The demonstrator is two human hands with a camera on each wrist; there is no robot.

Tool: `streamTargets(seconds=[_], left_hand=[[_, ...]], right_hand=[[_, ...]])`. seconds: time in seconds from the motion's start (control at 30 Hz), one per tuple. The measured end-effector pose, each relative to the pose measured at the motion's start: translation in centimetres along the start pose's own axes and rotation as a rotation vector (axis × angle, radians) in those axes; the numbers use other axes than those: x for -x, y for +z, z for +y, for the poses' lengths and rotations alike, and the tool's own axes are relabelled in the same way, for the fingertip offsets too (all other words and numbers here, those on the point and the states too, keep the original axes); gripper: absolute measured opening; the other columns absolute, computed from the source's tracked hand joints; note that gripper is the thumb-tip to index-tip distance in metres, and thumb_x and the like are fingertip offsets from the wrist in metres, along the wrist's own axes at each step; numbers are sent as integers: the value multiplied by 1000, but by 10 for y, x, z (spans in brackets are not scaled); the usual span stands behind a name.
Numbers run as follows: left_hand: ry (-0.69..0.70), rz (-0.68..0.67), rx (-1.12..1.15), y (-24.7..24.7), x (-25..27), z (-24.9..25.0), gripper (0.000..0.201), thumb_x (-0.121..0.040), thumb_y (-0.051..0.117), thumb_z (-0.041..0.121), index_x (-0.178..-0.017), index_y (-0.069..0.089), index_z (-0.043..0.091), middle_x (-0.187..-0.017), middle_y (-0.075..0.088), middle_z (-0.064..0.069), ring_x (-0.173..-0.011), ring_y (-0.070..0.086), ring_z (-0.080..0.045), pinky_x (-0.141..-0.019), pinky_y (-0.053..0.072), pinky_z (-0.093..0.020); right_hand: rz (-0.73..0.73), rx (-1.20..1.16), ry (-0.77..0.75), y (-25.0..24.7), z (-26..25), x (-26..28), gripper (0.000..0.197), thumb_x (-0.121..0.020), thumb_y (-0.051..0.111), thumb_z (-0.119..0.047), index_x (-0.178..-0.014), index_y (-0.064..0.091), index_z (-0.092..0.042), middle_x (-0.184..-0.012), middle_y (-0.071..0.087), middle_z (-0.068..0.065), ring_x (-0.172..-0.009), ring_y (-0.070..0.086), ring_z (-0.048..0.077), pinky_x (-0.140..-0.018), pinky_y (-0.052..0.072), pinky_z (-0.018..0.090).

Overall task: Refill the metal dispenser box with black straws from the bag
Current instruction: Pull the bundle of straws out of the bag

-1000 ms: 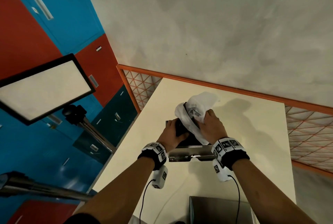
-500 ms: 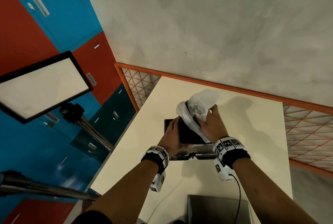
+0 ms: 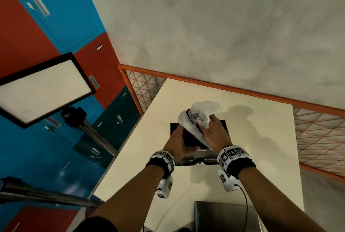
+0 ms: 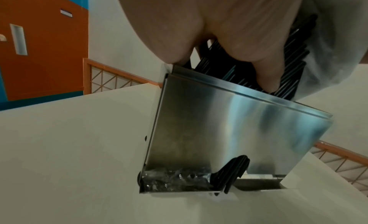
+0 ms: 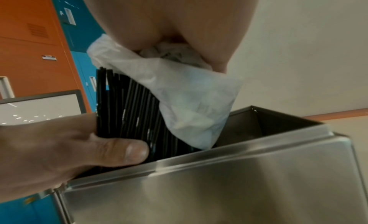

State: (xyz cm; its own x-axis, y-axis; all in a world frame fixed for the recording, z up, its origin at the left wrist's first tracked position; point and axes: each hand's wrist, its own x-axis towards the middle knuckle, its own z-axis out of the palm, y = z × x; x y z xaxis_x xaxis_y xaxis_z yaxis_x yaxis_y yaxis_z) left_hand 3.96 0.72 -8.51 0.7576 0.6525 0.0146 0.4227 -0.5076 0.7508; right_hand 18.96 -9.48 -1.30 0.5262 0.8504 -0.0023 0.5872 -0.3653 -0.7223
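The metal dispenser box [image 3: 225, 127] stands open-topped on the cream table [image 3: 261, 147]. A bundle of black straws [image 3: 190, 138] leans into its mouth, its upper end still inside the white plastic bag [image 3: 203, 108]. My left hand [image 3: 179, 142] grips the bare straws [image 5: 129, 109] just above the box rim, with the thumb [image 5: 127, 150] pressed on them. My right hand [image 3: 214, 134] holds the bunched bag [image 5: 189, 101] above the box [image 5: 239, 180]. The left wrist view shows the box front [image 4: 229, 125] with a black lever [image 4: 233, 172] at its base.
A grey metal piece [image 3: 224, 216] lies at the near table edge. An orange mesh railing [image 3: 224, 86] borders the table's far and right sides. At the left, beyond the table edge, stand a light panel [image 3: 43, 89] on a stand and red and blue lockers.
Both hands stay at the box's mouth with the straws and bag. The right hand has shifted slightly up along the bag, and more of the box's right rim shows.
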Motion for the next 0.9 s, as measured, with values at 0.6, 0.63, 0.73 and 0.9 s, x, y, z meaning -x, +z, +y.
streamTargets(seconds=[0.6,0.63,0.73,0.9], left_hand=[[55,-28,-26,-3,1,6,110,-65,85,51,-153,28,18,-148,41,-3,-136,42,-22,-109,44,-44],[46,-33,-36,-3,1,6,110,-65,85,53,-152,29,16,-146,42,-3,-134,42,-23,-108,45,-46],[21,-52,-50,-3,1,6,120,-65,86,55,-157,19,16,-152,34,-2,-138,39,-24,-110,43,-46],[34,-46,-55,-3,1,4,123,-63,87,56,-157,15,23,-153,33,3,-139,38,-20,-109,45,-44]], right_hand=[[58,225,-67,-3,-4,-1,46,-96,45,-49,-127,50,-15,-123,55,4,-116,51,25,-98,41,43],[68,241,-34,-3,-2,-1,45,-96,44,-49,-126,49,-15,-123,55,4,-115,51,26,-97,42,43],[47,288,95,-5,10,-3,48,-97,36,-50,-129,47,-16,-123,53,6,-113,52,28,-91,46,46],[-63,311,90,-10,16,-7,44,-98,34,-46,-135,44,-25,-124,47,7,-113,48,29,-87,45,47]])
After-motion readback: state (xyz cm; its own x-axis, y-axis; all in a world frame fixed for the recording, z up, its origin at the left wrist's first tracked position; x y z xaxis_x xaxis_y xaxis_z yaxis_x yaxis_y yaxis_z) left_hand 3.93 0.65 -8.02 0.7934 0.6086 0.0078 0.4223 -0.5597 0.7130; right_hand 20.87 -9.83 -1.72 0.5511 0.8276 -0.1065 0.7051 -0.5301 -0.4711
